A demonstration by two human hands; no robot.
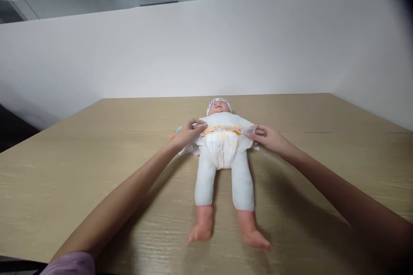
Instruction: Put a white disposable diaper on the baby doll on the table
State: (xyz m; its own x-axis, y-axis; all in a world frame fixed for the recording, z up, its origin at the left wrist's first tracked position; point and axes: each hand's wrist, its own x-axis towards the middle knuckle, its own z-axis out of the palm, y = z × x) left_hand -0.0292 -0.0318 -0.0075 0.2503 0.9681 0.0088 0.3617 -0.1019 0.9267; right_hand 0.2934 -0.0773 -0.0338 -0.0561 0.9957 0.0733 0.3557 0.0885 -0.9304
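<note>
Just one doll point(205, 180), one diaper point(223, 146), two hands point(188, 134) point(268, 137)

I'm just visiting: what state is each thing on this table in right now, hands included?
doll: lying on its back on the table, legs toward the camera, feet bare.
diaper: front panel up over the doll's belly, side flaps spread out.
left hand: pinching the diaper's flap on its side.
right hand: pinching the opposite flap.
</note>
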